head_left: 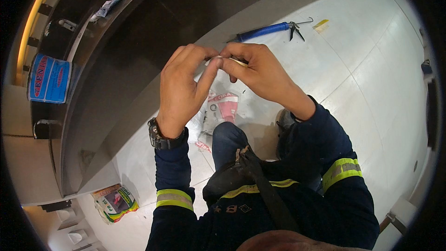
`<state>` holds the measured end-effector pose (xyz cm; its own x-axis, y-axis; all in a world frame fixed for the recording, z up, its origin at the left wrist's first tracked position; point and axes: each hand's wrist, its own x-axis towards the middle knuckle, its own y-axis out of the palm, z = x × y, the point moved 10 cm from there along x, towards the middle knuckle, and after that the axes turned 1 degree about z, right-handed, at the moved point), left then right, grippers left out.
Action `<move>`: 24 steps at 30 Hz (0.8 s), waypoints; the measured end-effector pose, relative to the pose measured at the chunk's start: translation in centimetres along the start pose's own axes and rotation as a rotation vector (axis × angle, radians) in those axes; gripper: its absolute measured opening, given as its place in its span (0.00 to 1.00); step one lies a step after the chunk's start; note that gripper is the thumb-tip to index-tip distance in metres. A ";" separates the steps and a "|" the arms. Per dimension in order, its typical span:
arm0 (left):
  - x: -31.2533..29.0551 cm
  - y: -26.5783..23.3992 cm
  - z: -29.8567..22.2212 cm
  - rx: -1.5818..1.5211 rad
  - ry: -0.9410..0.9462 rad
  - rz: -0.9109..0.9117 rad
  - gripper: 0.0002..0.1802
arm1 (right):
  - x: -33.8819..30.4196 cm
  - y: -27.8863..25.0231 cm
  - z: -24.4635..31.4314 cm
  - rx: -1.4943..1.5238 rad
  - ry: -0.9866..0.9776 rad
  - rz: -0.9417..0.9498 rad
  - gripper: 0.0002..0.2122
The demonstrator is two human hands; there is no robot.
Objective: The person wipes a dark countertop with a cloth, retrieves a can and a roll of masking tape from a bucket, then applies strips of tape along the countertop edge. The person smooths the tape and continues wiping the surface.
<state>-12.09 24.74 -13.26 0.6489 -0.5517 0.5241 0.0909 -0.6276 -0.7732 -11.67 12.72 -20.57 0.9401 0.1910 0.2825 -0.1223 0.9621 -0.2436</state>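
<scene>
Yellowish slim piece (241,63) in the right hand (259,66) slants left to right.

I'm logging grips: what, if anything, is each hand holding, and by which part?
The right hand holds a slim pale yellow thing, mostly hidden, gripped part unclear. Left hand: cannot be told.

The small piece (241,63) you hold looks pale yellow; your sleeves (172,172) are navy with yellow-and-grey bands (344,172), the caulking gun (265,31) blue and black.
</scene>
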 end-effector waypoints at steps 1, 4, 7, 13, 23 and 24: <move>0.1 0.2 0.2 0.011 0.018 0.010 0.08 | -0.1 0.0 0.0 -0.022 -0.002 0.008 0.11; -0.1 1.2 1.8 -0.147 -0.099 -0.027 0.09 | -0.5 -0.6 1.8 -0.346 -0.187 -0.111 0.10; -1.5 1.9 8.0 -0.138 -0.333 -0.228 0.09 | -2.2 1.5 5.7 -0.610 -0.443 -0.124 0.11; -10.6 15.7 9.6 -0.218 -0.510 0.165 0.13 | -0.7 -1.2 3.1 0.227 -0.039 -0.027 0.11; -14.9 18.0 8.6 -0.169 -0.355 0.230 0.15 | -0.4 -0.8 1.2 0.322 0.004 -0.043 0.12; -14.3 16.8 8.1 -0.121 -0.318 0.164 0.14 | -0.3 -0.9 1.0 0.295 0.006 -0.050 0.13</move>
<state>-13.75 26.50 -36.63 0.8514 -0.4638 0.2448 -0.1114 -0.6162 -0.7797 -12.17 11.98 -19.55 0.9492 0.1412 0.2813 -0.1618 0.9855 0.0514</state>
